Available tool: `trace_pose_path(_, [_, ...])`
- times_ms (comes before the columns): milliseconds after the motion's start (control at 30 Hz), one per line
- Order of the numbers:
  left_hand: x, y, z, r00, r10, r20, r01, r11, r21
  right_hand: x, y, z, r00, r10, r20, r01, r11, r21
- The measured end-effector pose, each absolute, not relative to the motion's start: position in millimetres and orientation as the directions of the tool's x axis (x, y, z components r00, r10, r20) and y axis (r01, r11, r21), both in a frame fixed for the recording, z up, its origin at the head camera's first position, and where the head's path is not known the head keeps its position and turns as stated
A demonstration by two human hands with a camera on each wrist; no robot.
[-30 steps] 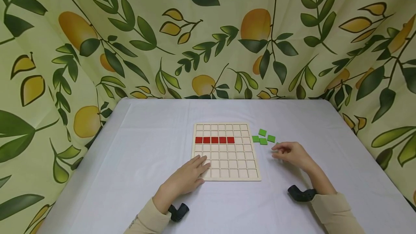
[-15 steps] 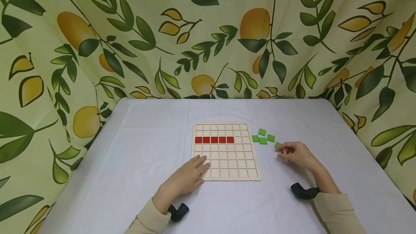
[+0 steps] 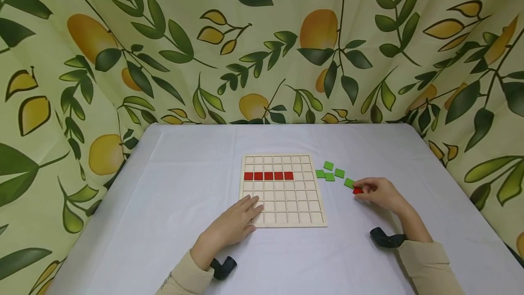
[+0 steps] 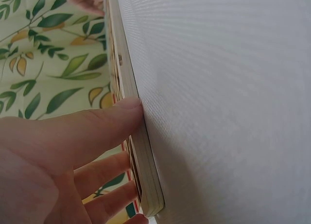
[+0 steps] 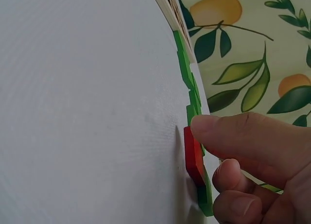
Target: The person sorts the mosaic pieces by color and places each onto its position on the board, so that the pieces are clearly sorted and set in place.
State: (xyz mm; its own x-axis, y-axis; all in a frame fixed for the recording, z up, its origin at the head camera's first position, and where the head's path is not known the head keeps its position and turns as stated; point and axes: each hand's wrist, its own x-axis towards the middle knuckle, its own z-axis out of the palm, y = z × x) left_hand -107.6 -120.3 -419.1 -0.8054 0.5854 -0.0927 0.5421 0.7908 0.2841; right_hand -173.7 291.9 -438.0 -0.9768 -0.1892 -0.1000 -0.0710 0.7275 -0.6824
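My left hand (image 3: 235, 222) rests on the near left corner of a light wooden grid board (image 3: 304, 206). In the left wrist view its fingers lie over the top, and the thumb touches the board's side edge (image 4: 141, 151). A row of several red square tiles (image 3: 268, 175) fills part of the board's third row from the back. Right of the board, my right hand (image 3: 378, 192) pinches a red square tile (image 5: 193, 153) between thumb and fingers, low over the table. Beside its fingertips lies a green tile (image 3: 349, 183).
Several more green tiles (image 3: 329, 177) lie loose on the white tablecloth (image 3: 184, 172), close to the board's right edge. A fruit-and-leaf patterned curtain (image 3: 254, 63) surrounds the table at the back and sides. Dark devices (image 3: 223, 267) sit on both wrists.
My right hand has moved slightly right and closer to my body. A red tile now shows between its fingers, and a green tile is uncovered. The left hand stays on the board.
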Motion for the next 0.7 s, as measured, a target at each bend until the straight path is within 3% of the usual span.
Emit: trace_pose_path(700, [-107.7, -119.9, -420.0, -0.808, 0.58, -0.102, 0.537, 0.797, 0.277, -171.5, 294.2, -440.6, -0.978, -0.183, -0.103, -0.065, 0.732, -0.679])
